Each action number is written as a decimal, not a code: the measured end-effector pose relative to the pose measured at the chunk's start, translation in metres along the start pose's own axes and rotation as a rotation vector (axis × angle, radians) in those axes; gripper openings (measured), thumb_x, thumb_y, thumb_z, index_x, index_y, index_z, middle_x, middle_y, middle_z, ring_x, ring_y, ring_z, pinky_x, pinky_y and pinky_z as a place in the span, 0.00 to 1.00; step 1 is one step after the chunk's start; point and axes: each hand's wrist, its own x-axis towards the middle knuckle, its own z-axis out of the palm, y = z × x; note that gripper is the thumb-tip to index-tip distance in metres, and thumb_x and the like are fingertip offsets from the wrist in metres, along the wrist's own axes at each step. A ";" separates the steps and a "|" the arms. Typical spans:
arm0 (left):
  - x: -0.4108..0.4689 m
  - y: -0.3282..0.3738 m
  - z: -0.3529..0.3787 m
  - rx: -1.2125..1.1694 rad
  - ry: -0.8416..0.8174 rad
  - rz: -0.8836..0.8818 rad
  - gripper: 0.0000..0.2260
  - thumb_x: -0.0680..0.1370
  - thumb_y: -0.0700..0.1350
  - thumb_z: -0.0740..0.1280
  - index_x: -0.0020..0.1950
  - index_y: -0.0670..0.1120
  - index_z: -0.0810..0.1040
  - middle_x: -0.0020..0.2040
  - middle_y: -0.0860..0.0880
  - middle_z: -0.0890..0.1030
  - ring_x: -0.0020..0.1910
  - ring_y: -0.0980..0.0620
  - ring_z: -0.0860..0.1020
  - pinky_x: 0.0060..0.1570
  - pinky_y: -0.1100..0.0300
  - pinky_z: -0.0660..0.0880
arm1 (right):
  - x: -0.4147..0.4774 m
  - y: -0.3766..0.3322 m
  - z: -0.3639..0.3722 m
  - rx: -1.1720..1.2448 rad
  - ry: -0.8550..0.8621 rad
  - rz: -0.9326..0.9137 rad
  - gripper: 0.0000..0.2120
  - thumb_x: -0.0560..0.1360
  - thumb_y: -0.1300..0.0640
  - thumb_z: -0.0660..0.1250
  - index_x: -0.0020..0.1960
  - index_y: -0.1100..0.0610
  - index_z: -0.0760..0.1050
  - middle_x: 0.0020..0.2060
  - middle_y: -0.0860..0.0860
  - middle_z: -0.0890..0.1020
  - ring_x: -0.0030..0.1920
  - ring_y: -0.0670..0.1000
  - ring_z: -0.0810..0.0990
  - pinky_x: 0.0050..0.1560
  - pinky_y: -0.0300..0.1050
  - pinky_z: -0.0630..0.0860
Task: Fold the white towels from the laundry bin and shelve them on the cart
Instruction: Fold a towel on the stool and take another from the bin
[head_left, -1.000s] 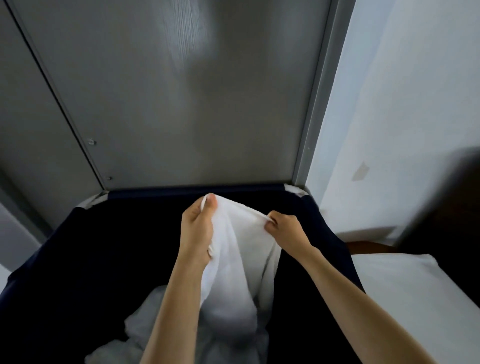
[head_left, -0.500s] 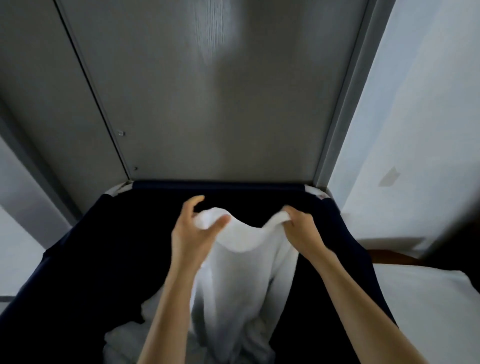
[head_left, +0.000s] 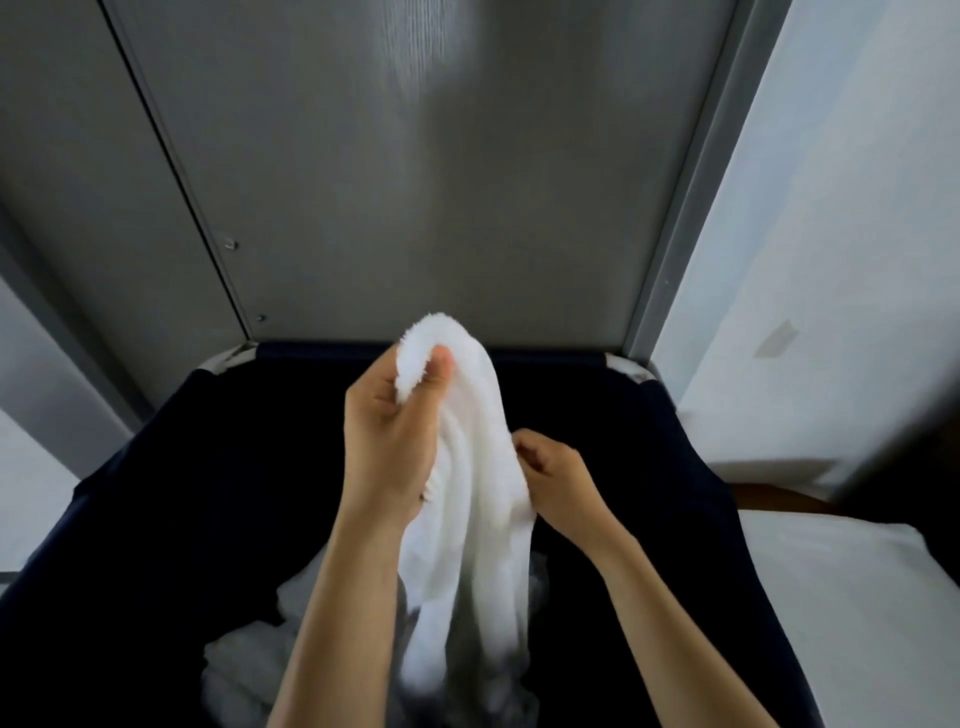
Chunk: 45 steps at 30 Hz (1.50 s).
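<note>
Since half a second ago the hands have closed in: the left hand (head_left: 387, 431) has risen and bunched the top edge it was holding wide, and the right hand (head_left: 556, 478) has dropped from that edge to the cloth's right side. In the head view, the only one, the towel (head_left: 467, 519) hangs at frame centre over the dark bin (head_left: 182, 493), its tail trailing down into the bin at the lower middle. The left hand grips the top, thumb and curled fingers wrapped round a looped fold. The right hand, lower and just beside it, pinches the side edge between thumb and fingertips. The towel looks soft, light and limp, with a fluffy pile that should not slip. It will sag wherever it is not held, so it probably wants taking by two corners of one edge and pulling taut before folding. By count there is one towel in hand, two hands and one bin. More white cloth (head_left: 244, 670) lies heaped at the bin's bottom, lower left of the frame, and how many pieces it holds cannot be told. A grey panel (head_left: 415, 182) fills the upper frame, and a white surface (head_left: 857, 597) sits at lower right. No cart shows.
</note>
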 end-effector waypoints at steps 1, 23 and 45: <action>0.002 0.001 -0.001 -0.019 0.018 0.007 0.18 0.76 0.48 0.67 0.29 0.43 0.69 0.28 0.50 0.64 0.29 0.53 0.63 0.30 0.61 0.61 | -0.004 0.008 0.002 0.077 0.051 0.047 0.13 0.77 0.64 0.61 0.39 0.50 0.77 0.33 0.43 0.79 0.34 0.40 0.75 0.37 0.35 0.71; -0.026 -0.061 -0.003 0.298 -0.310 -0.014 0.08 0.74 0.40 0.68 0.37 0.51 0.75 0.32 0.58 0.76 0.33 0.62 0.72 0.36 0.67 0.69 | -0.018 -0.017 0.013 0.266 0.220 -0.212 0.09 0.67 0.44 0.68 0.35 0.46 0.71 0.27 0.42 0.73 0.30 0.41 0.68 0.31 0.35 0.66; -0.023 -0.069 -0.013 0.499 -0.421 0.052 0.09 0.75 0.44 0.69 0.42 0.38 0.78 0.35 0.41 0.78 0.31 0.53 0.70 0.33 0.62 0.68 | -0.011 -0.041 0.002 0.025 0.138 -0.335 0.17 0.75 0.48 0.66 0.31 0.48 0.65 0.23 0.43 0.69 0.27 0.41 0.69 0.28 0.29 0.64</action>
